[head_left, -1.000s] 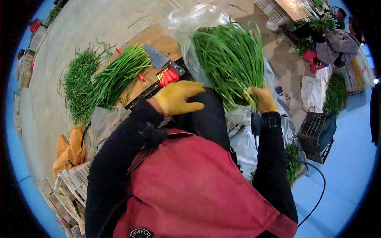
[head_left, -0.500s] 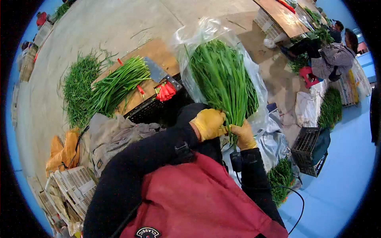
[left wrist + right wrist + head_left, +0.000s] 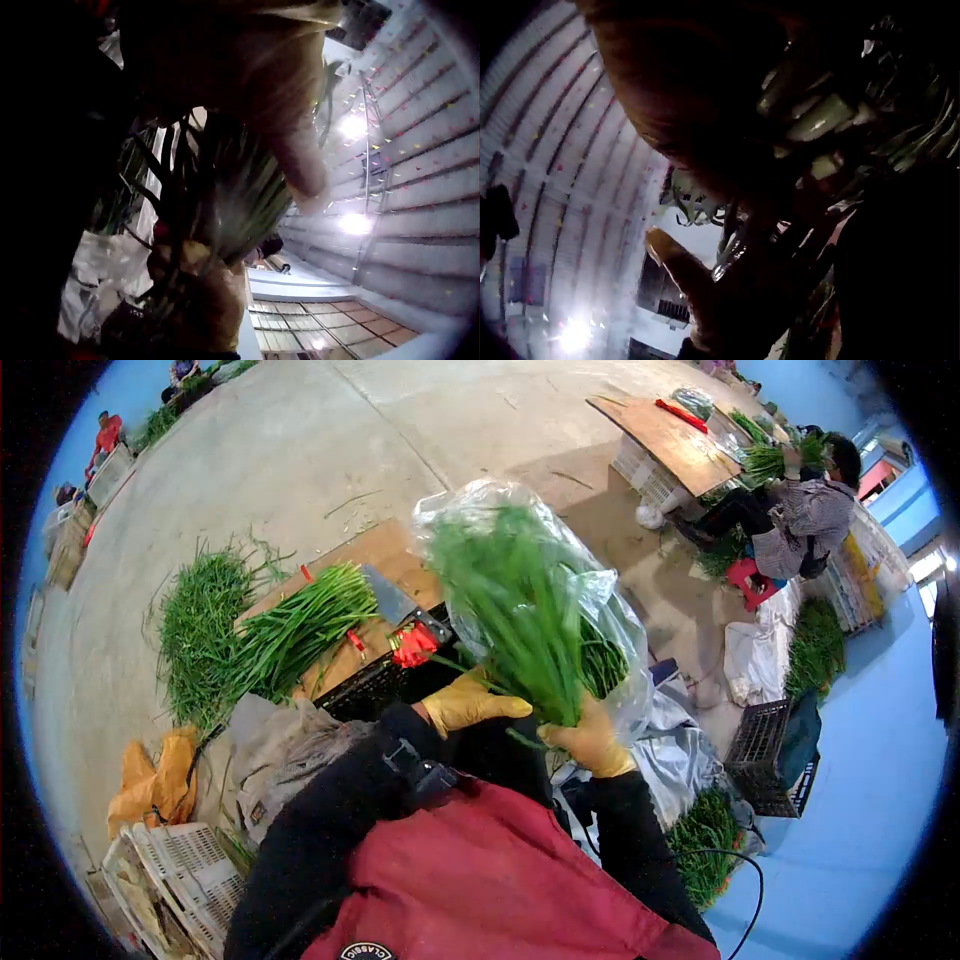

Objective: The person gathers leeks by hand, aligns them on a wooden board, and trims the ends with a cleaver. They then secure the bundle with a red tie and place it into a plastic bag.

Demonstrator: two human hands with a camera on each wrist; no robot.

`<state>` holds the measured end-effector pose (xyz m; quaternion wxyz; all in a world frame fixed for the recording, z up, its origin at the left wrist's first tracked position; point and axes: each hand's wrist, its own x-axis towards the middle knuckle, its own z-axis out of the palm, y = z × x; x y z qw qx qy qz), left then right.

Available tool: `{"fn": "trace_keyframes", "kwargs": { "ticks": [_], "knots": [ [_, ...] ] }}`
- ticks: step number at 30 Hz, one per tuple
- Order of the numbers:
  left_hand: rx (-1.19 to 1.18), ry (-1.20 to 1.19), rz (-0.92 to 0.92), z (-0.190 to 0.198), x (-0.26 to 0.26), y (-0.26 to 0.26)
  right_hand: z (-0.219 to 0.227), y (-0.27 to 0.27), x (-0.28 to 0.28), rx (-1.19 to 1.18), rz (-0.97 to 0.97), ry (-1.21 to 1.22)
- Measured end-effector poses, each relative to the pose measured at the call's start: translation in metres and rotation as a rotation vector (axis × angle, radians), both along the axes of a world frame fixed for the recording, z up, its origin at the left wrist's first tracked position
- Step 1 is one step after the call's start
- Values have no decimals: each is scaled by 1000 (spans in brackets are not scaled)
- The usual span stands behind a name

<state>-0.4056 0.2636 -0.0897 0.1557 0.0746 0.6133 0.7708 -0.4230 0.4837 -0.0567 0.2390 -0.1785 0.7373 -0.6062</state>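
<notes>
Right hand has a solid grip round the bottom of a bunch of greens, leaves fanning up and away from it, kinda blurry. Left hand is just beside the stalks, thumb straight out, not wrapped round the bunch. Clear plastic bag sits right beyond both hands. Past the left hand there's a clump of red ties, then a wooden board with more cut greens.

Green stems fan between left grip and right grip — ceiling lights glaring beyond.
</notes>
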Motion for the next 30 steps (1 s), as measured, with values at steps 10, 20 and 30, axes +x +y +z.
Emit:
{"fn": "trace_keyframes", "kwargs": {
  "ticks": [10, 20, 30],
  "knots": [
    [774, -30, 43, 7, 13, -21, 27, -20, 40, 143, 332, 120],
    [788, 212, 136, 66, 25, -57, -2, -2, 56, 72, 433, -216],
    [532, 233, 190, 111, 68, -100, -2, -34, 45, 120, 582, -502]
  ]
}}
